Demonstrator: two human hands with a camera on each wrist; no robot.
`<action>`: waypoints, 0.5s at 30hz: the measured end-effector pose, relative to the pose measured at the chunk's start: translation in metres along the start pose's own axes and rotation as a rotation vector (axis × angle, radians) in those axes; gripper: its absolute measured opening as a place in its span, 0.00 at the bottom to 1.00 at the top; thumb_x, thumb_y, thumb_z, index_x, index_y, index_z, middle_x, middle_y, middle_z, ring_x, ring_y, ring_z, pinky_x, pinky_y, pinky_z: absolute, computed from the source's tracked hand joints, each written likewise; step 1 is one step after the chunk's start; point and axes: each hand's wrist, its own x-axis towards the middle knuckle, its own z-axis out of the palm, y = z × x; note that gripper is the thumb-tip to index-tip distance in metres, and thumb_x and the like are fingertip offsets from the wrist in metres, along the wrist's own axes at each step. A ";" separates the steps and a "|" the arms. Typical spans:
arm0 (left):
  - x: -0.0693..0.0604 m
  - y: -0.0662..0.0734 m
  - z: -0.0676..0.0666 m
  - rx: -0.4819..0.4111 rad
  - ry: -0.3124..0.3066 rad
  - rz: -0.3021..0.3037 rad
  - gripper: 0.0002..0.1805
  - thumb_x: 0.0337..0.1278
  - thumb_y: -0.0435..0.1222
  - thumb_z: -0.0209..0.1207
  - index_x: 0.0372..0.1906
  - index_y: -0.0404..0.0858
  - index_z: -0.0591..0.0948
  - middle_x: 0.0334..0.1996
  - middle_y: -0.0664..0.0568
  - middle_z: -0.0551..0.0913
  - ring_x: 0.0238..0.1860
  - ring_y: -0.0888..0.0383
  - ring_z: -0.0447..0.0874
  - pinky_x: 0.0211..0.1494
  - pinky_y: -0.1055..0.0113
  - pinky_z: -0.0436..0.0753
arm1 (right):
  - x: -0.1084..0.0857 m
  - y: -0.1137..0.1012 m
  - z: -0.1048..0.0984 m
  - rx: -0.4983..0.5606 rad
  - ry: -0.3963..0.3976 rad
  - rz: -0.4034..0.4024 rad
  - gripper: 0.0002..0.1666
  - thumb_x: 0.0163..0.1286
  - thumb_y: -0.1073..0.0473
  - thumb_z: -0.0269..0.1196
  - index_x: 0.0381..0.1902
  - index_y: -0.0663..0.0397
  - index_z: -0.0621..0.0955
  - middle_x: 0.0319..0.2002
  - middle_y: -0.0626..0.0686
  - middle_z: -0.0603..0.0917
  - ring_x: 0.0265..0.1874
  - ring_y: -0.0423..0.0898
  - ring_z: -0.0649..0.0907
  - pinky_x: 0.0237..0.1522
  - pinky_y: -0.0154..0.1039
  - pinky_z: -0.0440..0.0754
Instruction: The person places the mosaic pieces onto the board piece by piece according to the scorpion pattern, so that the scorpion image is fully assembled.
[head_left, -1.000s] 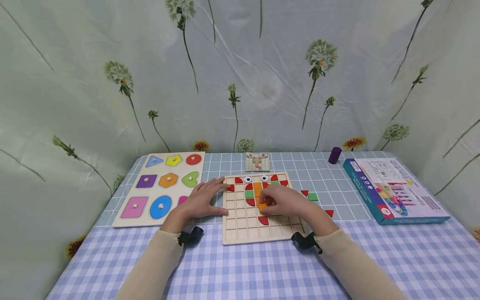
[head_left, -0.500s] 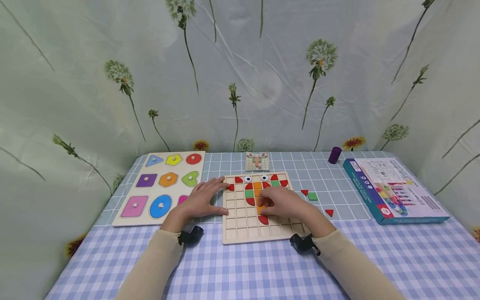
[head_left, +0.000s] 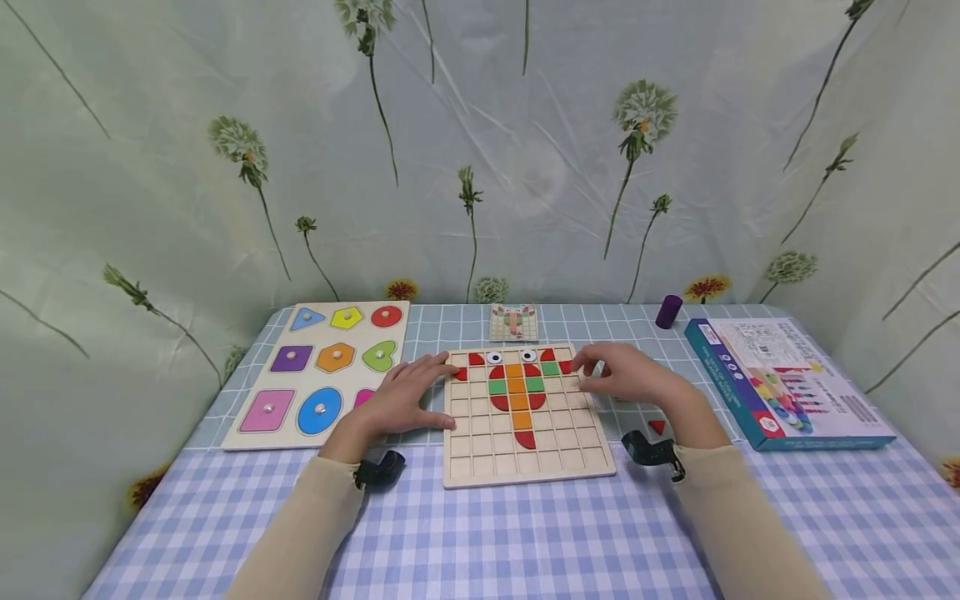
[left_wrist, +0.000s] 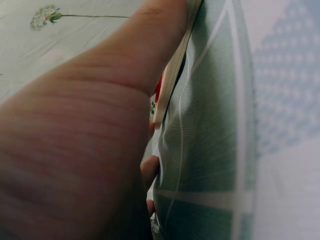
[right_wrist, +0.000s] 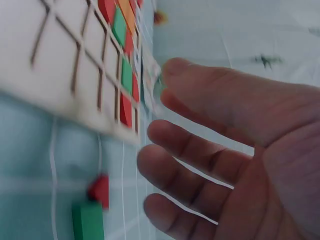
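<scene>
A wooden grid board (head_left: pixel 480 462) lies in the middle of the table, bearing red, green and orange pieces and two eye pieces. Down its centre runs a column of orange squares (head_left: pixel 517 402) ending in a red quarter-round piece (head_left: pixel 526 439). My left hand (head_left: pixel 401 400) rests at the board's left edge, fingers spread, thumb on the rim. Past the board's right edge hovers my right hand (head_left: pixel 630 372), fingers loosely bent with nothing between them. Below it, in the right wrist view, lie a green block (right_wrist: pixel 87 220) and a red triangle (right_wrist: pixel 101 191).
A small pattern card (head_left: pixel 514 323) lies behind the board. To the left is a knobbed shape puzzle (head_left: pixel 300 392); to the right, a boxed toy set (head_left: pixel 795 383). A purple cylinder (head_left: pixel 669 312) stands at the back. Another red triangle (head_left: pixel 657 427) lies near my right wrist.
My right hand has left the orange square in the centre column and moved right, past the board's edge. The orange square now sits in the grid. My left hand has stayed put.
</scene>
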 end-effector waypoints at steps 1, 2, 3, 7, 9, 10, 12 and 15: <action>0.000 0.000 0.000 0.000 -0.001 -0.002 0.49 0.44 0.65 0.69 0.74 0.59 0.65 0.81 0.55 0.52 0.82 0.48 0.46 0.81 0.37 0.44 | -0.001 0.006 -0.003 0.003 -0.003 0.009 0.18 0.67 0.56 0.67 0.54 0.53 0.81 0.45 0.54 0.84 0.42 0.49 0.81 0.47 0.44 0.86; 0.000 0.000 0.000 0.000 0.000 -0.002 0.49 0.44 0.65 0.69 0.74 0.59 0.65 0.81 0.55 0.52 0.82 0.48 0.46 0.81 0.37 0.44 | -0.003 0.011 -0.005 0.007 -0.004 0.014 0.19 0.67 0.56 0.67 0.54 0.53 0.81 0.46 0.55 0.84 0.42 0.50 0.81 0.48 0.45 0.86; 0.000 0.000 0.000 0.000 -0.003 -0.006 0.49 0.44 0.65 0.69 0.74 0.59 0.65 0.81 0.55 0.52 0.82 0.49 0.45 0.81 0.38 0.44 | -0.004 0.016 -0.007 0.014 -0.005 0.019 0.20 0.66 0.57 0.68 0.55 0.53 0.81 0.47 0.56 0.84 0.43 0.51 0.82 0.49 0.46 0.86; 0.000 -0.001 0.000 -0.002 0.001 -0.002 0.51 0.44 0.65 0.69 0.75 0.59 0.63 0.81 0.55 0.52 0.82 0.48 0.46 0.81 0.37 0.45 | -0.008 0.034 -0.012 0.027 -0.015 0.025 0.20 0.65 0.58 0.69 0.54 0.55 0.81 0.47 0.58 0.83 0.44 0.52 0.82 0.49 0.47 0.86; 0.000 -0.001 0.000 -0.005 0.007 0.001 0.51 0.44 0.65 0.69 0.75 0.58 0.63 0.81 0.55 0.53 0.82 0.47 0.46 0.80 0.37 0.45 | -0.010 0.041 -0.013 0.028 -0.023 0.033 0.20 0.63 0.59 0.70 0.52 0.55 0.81 0.47 0.58 0.83 0.43 0.51 0.81 0.48 0.48 0.85; 0.000 -0.001 0.000 -0.005 0.011 0.001 0.52 0.44 0.65 0.69 0.76 0.58 0.62 0.81 0.55 0.53 0.82 0.47 0.46 0.81 0.37 0.46 | -0.011 0.044 -0.014 0.026 -0.029 0.035 0.19 0.63 0.59 0.70 0.52 0.55 0.81 0.46 0.58 0.83 0.43 0.51 0.81 0.48 0.48 0.85; 0.000 -0.001 0.000 -0.011 0.015 -0.005 0.52 0.43 0.64 0.70 0.76 0.57 0.62 0.81 0.56 0.53 0.82 0.48 0.46 0.81 0.39 0.45 | -0.012 0.049 -0.014 0.020 -0.044 0.040 0.19 0.61 0.59 0.71 0.50 0.55 0.81 0.45 0.57 0.83 0.42 0.50 0.80 0.48 0.47 0.84; 0.000 -0.001 0.000 -0.020 0.020 -0.003 0.50 0.43 0.64 0.70 0.74 0.57 0.64 0.81 0.56 0.53 0.82 0.48 0.46 0.81 0.39 0.45 | -0.013 0.054 -0.014 0.019 -0.067 0.030 0.18 0.60 0.60 0.72 0.48 0.56 0.81 0.42 0.56 0.83 0.42 0.49 0.78 0.47 0.45 0.82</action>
